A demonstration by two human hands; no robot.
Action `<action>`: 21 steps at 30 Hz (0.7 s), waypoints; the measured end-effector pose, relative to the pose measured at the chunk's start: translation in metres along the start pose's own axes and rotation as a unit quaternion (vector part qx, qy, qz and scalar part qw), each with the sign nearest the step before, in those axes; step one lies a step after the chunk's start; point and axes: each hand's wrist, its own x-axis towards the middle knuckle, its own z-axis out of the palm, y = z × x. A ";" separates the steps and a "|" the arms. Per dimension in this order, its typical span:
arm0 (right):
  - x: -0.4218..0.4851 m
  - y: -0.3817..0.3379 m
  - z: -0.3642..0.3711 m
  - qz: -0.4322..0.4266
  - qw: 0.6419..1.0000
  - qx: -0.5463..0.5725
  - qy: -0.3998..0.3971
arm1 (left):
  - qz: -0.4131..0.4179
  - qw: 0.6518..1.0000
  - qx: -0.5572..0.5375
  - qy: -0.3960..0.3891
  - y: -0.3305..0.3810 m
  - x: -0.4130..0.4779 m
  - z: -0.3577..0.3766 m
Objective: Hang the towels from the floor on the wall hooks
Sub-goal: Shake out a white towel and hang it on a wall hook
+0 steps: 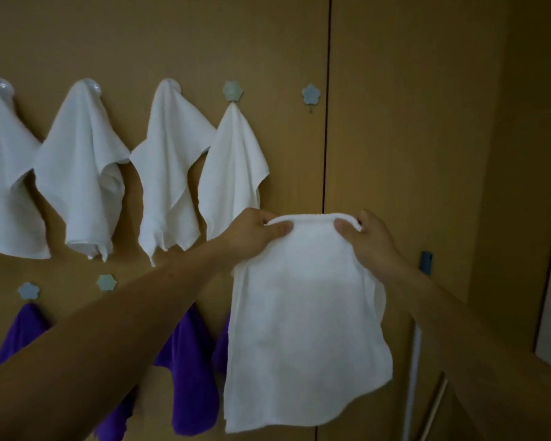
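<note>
Wooden wall (395, 122) behind. White towel (306, 329) hung limp, top edge folded; left hand (255, 232) and right hand (369, 238) pinched upper corners, arms extended.

Home: towels (80, 167) on flower hooks (310, 94), wooden cupboard doors (411, 138).

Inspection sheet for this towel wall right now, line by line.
Surface: tan wall panel, two rows of hooks.
Job's things: four white towels hung on top row; end hook bare; held white towel below it; purple towels on lower row.
Clutter: white pole at lower right.
Grips: left hand and right hand pinch the held towel's top edge.
Cables: nothing seen.
Surroundings: dim room; floor not in view.
</note>
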 end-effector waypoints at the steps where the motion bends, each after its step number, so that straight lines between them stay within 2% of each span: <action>1: 0.008 -0.001 0.001 -0.005 1.000 0.002 -0.001 | 0.000 1.000 -0.016 0.008 -0.003 0.011 -0.002; 5: 0.035 -0.005 0.002 -0.014 0.998 0.054 -0.044 | 0.009 0.997 -0.072 0.037 -0.008 0.052 -0.005; 9: 0.075 -0.006 0.005 -0.036 0.993 0.108 0.023 | 0.036 0.992 -0.066 0.098 -0.009 0.089 0.000; 13: 0.119 0.001 0.012 -0.050 0.985 0.145 0.082 | 0.085 0.982 0.006 0.168 -0.003 0.126 0.003; 17: 0.171 0.014 0.010 -0.064 0.987 0.106 0.098 | 0.133 0.961 0.132 0.204 0.015 0.171 0.010; 21: 0.234 -0.001 -0.007 -0.114 0.980 0.066 0.151 | 0.151 0.932 0.210 0.253 0.043 0.234 -0.004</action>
